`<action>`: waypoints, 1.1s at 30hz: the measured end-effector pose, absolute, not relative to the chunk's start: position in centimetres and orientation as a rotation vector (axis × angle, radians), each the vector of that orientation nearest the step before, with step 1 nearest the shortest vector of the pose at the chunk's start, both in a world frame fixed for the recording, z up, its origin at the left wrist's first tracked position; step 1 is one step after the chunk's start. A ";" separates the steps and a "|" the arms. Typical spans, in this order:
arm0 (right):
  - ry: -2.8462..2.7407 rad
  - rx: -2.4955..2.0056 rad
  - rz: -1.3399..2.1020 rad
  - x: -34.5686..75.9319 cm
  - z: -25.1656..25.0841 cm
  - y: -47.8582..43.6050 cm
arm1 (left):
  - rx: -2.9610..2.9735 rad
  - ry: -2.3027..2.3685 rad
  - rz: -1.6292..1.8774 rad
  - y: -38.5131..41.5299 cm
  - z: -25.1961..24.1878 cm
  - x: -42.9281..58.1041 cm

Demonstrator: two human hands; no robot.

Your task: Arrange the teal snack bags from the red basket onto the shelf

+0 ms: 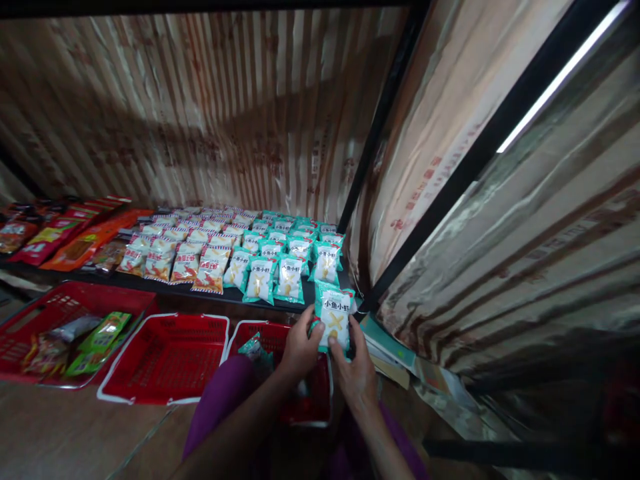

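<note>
Presently, in the head view, the left hand (304, 341) is part-closed, gripping the left edge of a teal bag (334, 317) between thumb and fingers. The right hand (356, 370) grips its right side, thumb across the lower front. The bag is held label toward the camera, before the right end of the shelf (170, 289), near matching bags (261, 279).

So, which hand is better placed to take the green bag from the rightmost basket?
Probably the left hand: it is nearer the green bag in the basket. The right hand is farther off, and could perhaps keep the held bag, which both hands hold.
</note>
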State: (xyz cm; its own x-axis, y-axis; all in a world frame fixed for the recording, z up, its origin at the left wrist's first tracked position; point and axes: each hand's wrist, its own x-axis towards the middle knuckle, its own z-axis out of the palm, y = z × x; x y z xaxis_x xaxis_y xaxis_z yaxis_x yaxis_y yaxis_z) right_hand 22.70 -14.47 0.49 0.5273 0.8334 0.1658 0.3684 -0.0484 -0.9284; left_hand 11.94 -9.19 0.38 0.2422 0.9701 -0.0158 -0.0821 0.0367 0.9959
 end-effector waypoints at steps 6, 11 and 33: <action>-1.093 -1.593 0.349 25.0 -0.8 -8.2 | 1.523 1.067 1.132 -5.3 0.6 14.9; -1.187 -1.594 0.254 26.5 -2.3 -4.1 | 1.758 1.033 1.177 -2.9 -0.6 16.0; -1.309 -1.607 0.003 28.0 -4.9 -1.5 | 2.021 1.215 1.243 -1.5 -5.2 18.7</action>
